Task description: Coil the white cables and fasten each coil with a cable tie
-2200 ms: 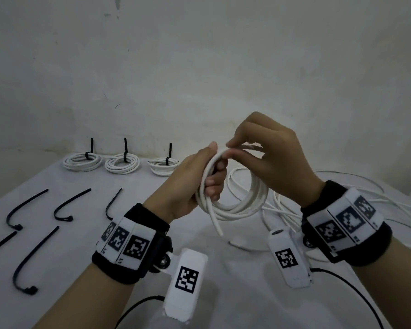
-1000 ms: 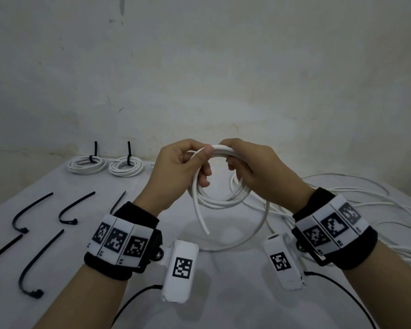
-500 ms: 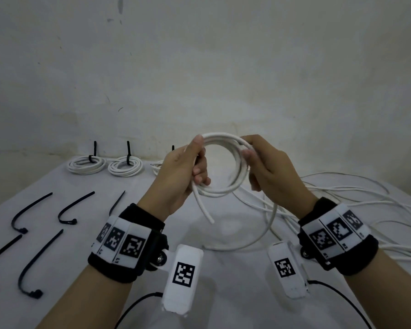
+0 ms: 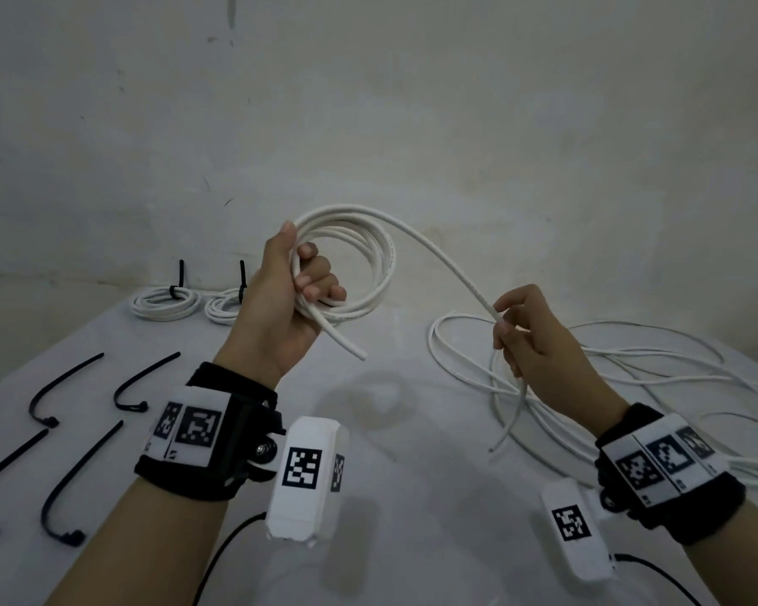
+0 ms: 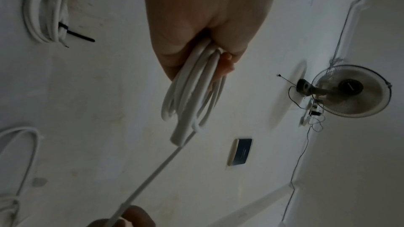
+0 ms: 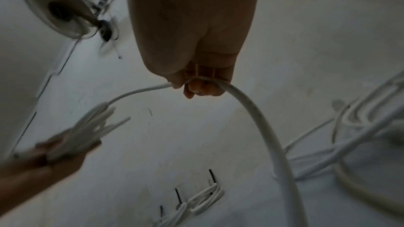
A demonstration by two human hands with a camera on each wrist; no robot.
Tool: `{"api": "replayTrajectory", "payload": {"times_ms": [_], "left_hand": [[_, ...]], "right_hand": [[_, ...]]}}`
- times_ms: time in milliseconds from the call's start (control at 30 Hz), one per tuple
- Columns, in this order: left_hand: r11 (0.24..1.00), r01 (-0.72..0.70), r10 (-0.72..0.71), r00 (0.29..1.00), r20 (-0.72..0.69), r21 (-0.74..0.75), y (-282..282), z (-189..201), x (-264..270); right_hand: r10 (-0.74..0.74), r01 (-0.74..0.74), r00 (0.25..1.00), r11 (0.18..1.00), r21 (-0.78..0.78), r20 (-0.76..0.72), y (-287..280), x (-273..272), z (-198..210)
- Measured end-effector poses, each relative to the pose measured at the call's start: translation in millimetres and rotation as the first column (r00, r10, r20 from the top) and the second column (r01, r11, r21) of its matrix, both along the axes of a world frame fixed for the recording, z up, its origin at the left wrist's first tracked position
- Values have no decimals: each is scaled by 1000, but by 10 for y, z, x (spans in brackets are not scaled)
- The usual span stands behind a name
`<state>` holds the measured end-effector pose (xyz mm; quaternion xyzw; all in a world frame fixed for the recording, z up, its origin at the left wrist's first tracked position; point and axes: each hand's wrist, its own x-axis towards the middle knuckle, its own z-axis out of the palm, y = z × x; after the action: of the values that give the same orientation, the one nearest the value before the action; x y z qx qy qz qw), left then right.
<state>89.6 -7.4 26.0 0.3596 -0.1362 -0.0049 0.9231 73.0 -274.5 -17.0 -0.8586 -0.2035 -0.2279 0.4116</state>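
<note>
- Since half a second ago the right hand (image 4: 539, 343) has left the coil (image 4: 351, 264) and drawn away to the right, pulling a length of the white cable (image 4: 447, 264) out with it; the left hand (image 4: 281, 299) has lifted the coil higher.
- The left hand grips the coil with fingers curled through the loops and the thumb up along its top; the cable's cut end (image 4: 359, 354) sticks out below the hand.
- The right hand pinches the cable between thumb and fingertips, the other fingers loosely curled, held above the table (image 4: 412, 430).
- From the coil the cable arcs up and over, then down to the right hand, and hangs on to the loose cables (image 4: 631, 378) lying on the right of the table.
- Two tied coils (image 4: 167, 301) lie at the far left near the wall, each with a black tie standing up.
- Loose black cable ties (image 4: 62, 387) lie on the left of the table.
- The left wrist view shows a wall fan (image 5: 349, 91).
</note>
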Motion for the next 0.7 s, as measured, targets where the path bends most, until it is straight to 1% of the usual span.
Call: {"api": "replayTrajectory", "payload": {"times_ms": [33, 67, 133, 167, 200, 233, 267, 300, 333, 400, 467, 500, 567, 633, 700], "left_hand": [[1000, 8, -8, 1000, -2, -20, 7, 4, -1], [999, 13, -13, 1000, -2, -39, 16, 6, 0], [999, 5, -5, 1000, -2, -52, 25, 4, 7], [999, -8, 7, 1000, -5, -46, 24, -1, 12], [999, -22, 22, 1000, -6, -38, 16, -7, 19], [999, -40, 40, 999, -8, -24, 2, -14, 21], [998, -60, 60, 998, -11, -4, -17, -20, 18], [997, -80, 80, 997, -14, 14, -39, -24, 16], [995, -94, 95, 995, -20, 28, -63, -29, 11], [993, -110, 111, 993, -27, 39, -126, -37, -10], [990, -122, 123, 992, -14, 64, -196, -57, -30], [988, -126, 127, 992, 0, 90, -233, -68, -46], [979, -122, 115, 992, 54, 165, -309, -75, -107], [959, -127, 94, 986, 138, 252, -366, -67, -183], [914, -167, 83, 969, 233, 370, -373, -66, -234]], "right_hand": [[-18, 23, 999, 991, -132, 33, -6, -14, 1], [-18, 35, 998, 965, -259, 67, -7, -35, -7], [34, 13, 995, 888, -460, 94, 38, -98, -24], [61, 5, 993, 837, -547, 104, 71, -130, -36], [81, 33, 986, 770, -637, 149, 109, -162, -40], [101, 93, 969, 694, -714, 225, 154, -191, -25], [133, 171, 938, 624, -763, 319, 199, -227, 10], [183, 237, 897, 571, -786, 403, 248, -266, 63], [245, 263, 863, 530, -806, 443, 300, -310, 115], [384, 279, 788, 475, -835, 481, 420, -384, 197], [473, 299, 714, 462, -835, 517, 555, -461, 261], [496, 314, 673, 481, -819, 549, 616, -500, 288], [497, 315, 617, 554, -770, 610, 716, -583, 364], [465, 262, 618, 639, -724, 634, 755, -622, 463], [416, 189, 658, 716, -672, 628, 764, -613, 560]]}}
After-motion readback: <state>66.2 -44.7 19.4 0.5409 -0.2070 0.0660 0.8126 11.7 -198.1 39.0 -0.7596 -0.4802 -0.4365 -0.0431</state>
